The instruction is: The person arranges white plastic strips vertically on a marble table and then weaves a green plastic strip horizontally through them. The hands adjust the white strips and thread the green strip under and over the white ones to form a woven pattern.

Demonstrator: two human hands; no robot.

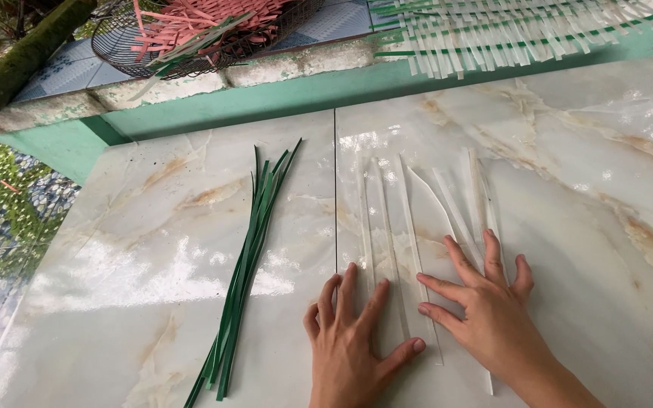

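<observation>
Several thin white strips (387, 219) lie side by side on a glossy marble-patterned floor tile (583, 174). My left hand (353, 340) lies flat with fingers spread over the near ends of the left strips. My right hand (485, 306) also presses flat, fingers apart, on the near ends of the right strips. Neither hand grips anything. A bundle of dark green strips (249, 257) lies to the left of my hands, running away from me.
A wire basket (119, 45) with pink and green strips sits on a ledge at the back left. A partly woven white and green mat (508, 30) lies at the back right. A green painted step (266, 98) borders the tiles' far edge.
</observation>
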